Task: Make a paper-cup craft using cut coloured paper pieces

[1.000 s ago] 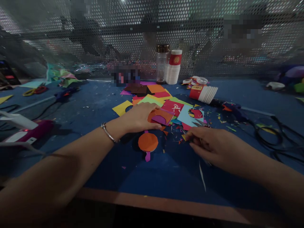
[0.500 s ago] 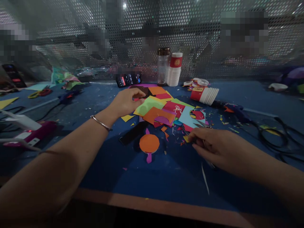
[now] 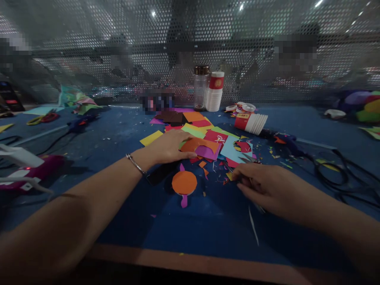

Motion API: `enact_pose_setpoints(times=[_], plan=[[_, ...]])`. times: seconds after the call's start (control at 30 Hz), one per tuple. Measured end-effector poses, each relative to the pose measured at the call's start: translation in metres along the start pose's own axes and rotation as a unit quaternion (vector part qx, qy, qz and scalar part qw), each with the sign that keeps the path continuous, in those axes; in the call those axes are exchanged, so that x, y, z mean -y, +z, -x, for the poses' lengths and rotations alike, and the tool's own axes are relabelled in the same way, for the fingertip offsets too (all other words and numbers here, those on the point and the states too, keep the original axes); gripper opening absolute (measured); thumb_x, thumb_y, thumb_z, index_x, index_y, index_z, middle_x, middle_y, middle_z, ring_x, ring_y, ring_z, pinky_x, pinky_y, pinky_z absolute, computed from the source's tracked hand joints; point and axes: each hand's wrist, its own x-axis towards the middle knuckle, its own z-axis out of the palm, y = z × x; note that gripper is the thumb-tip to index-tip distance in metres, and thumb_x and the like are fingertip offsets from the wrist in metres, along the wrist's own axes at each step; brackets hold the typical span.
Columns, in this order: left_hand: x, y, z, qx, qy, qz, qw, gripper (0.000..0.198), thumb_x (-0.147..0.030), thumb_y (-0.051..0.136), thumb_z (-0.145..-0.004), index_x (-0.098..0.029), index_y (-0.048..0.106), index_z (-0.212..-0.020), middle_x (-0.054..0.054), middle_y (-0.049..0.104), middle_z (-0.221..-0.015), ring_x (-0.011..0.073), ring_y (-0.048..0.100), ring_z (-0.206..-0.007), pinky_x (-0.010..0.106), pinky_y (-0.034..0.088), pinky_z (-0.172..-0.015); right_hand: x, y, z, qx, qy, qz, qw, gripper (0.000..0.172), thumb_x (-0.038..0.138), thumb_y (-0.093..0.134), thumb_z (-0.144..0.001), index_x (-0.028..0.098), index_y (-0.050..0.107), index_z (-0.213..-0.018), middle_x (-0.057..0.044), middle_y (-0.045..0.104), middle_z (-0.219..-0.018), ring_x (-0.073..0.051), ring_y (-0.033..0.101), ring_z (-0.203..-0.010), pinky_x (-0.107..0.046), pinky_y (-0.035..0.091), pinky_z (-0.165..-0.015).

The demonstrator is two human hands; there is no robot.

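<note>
My left hand (image 3: 172, 146) reaches over the pile of coloured paper, thumb and fingers apart at the left edge of an orange sheet (image 3: 192, 145) with a curved cut-out. A purple sheet (image 3: 206, 152) lies under it. My right hand (image 3: 255, 182) is closed around a slim metal tool (image 3: 261, 209), perhaps tweezers, mostly hidden by the fingers. Just beyond that hand lie scissors (image 3: 248, 158), near a light blue sheet (image 3: 227, 149) with a round hole. Between my hands sits an orange disc (image 3: 184, 183), with purple paper strips (image 3: 184, 201) sticking out above and below.
A dark phone-like slab (image 3: 160, 174) lies under my left wrist. At the back stand a glass bottle (image 3: 201, 91) and stacked paper cups (image 3: 215, 95); more cups (image 3: 252, 123) lie sideways. A glue gun (image 3: 283, 140) with cable is right, a power strip (image 3: 38, 170) left.
My left hand has moved right and nearer, from over the green sheet to the orange one, which has shifted slightly. My right hand stays in place. The view has tilted a little.
</note>
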Motion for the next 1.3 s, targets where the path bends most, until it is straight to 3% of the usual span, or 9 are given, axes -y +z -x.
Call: enact_pose_setpoints(times=[0.13,0.3,0.43,0.67,0.77,1.0,1.17,1.3], plan=[[-0.011,0.005,-0.005,-0.036,-0.043,-0.063,0.996,0.067,-0.061,0.058,-0.091,-0.009,0.062,-0.132,0.018,0.068,-0.128,0.035,0.062,-0.12,0.043,0.045,-0.104,0.004,-0.004,0.001,0.026,0.009,0.009,1.0,0.022,0.023,0.05,-0.089,0.022,0.068,-0.103,-0.002,0.067,-0.074,-0.016,0.06,-0.061,-0.028,0.043,-0.059],[-0.02,0.012,-0.001,-0.082,-0.036,-0.029,0.996,0.07,-0.068,0.054,-0.09,-0.011,0.062,-0.13,0.018,0.066,-0.129,0.0359,0.056,-0.123,0.046,0.041,-0.107,0.01,-0.009,0.002,0.056,0.01,0.025,0.998,0.022,0.021,0.051,-0.089,0.021,0.068,-0.103,-0.003,0.07,-0.08,-0.016,0.061,-0.066,-0.027,0.044,-0.062],[-0.021,0.014,-0.001,-0.051,-0.015,-0.003,0.999,0.078,-0.073,0.06,-0.083,-0.018,0.057,-0.139,0.016,0.062,-0.133,0.0362,0.053,-0.125,0.05,0.038,-0.109,0.012,-0.011,0.003,0.069,0.005,0.008,0.998,0.018,0.019,0.053,-0.088,0.021,0.066,-0.1,-0.002,0.069,-0.076,-0.015,0.059,-0.063,-0.026,0.042,-0.061],[-0.017,0.011,-0.002,-0.046,-0.041,-0.019,0.998,0.07,-0.066,0.058,-0.085,-0.015,0.061,-0.132,0.016,0.065,-0.13,0.0361,0.054,-0.123,0.048,0.039,-0.108,0.003,-0.016,0.007,0.076,-0.007,0.01,0.997,0.014,0.02,0.053,-0.088,0.021,0.066,-0.095,0.0,0.064,-0.068,-0.014,0.054,-0.056,-0.025,0.037,-0.056],[-0.018,0.011,0.0,-0.045,-0.041,-0.049,0.997,0.068,-0.064,0.052,-0.09,-0.011,0.062,-0.132,0.019,0.065,-0.128,0.0369,0.054,-0.123,0.05,0.037,-0.108,-0.005,-0.019,0.007,0.04,-0.005,-0.014,0.999,0.014,0.026,0.053,-0.09,0.021,0.066,-0.092,0.0,0.064,-0.066,-0.013,0.053,-0.054,-0.025,0.037,-0.053],[-0.014,0.009,0.001,-0.074,-0.034,-0.017,0.997,0.06,-0.061,0.052,-0.09,-0.017,0.064,-0.129,0.015,0.067,-0.123,0.0346,0.056,-0.119,0.049,0.04,-0.107,-0.025,-0.025,0.001,-0.13,0.053,-0.031,0.99,0.025,0.038,0.052,-0.093,0.019,0.068,-0.092,-0.002,0.064,-0.066,-0.012,0.051,-0.05,-0.025,0.036,-0.048],[0.004,0.0,0.0,-0.171,-0.056,0.025,0.983,0.039,-0.037,0.051,-0.089,-0.016,0.066,-0.119,0.013,0.069,-0.116,0.0301,0.062,-0.108,0.048,0.047,-0.1,-0.035,-0.025,-0.01,-0.16,0.109,-0.061,0.979,0.025,0.039,0.053,-0.09,0.019,0.068,-0.088,0.0,0.063,-0.06,-0.012,0.052,-0.048,-0.024,0.037,-0.047],[0.015,-0.006,0.001,-0.189,-0.081,0.069,0.976,0.034,-0.033,0.048,-0.088,-0.018,0.067,-0.112,0.011,0.07,-0.114,0.0276,0.064,-0.104,0.043,0.051,-0.094,-0.035,-0.03,-0.017,-0.138,0.135,-0.011,0.981,0.022,0.035,0.054,-0.088,0.019,0.069,-0.087,-0.002,0.069,-0.067,-0.015,0.061,-0.058,-0.026,0.043,-0.055]])
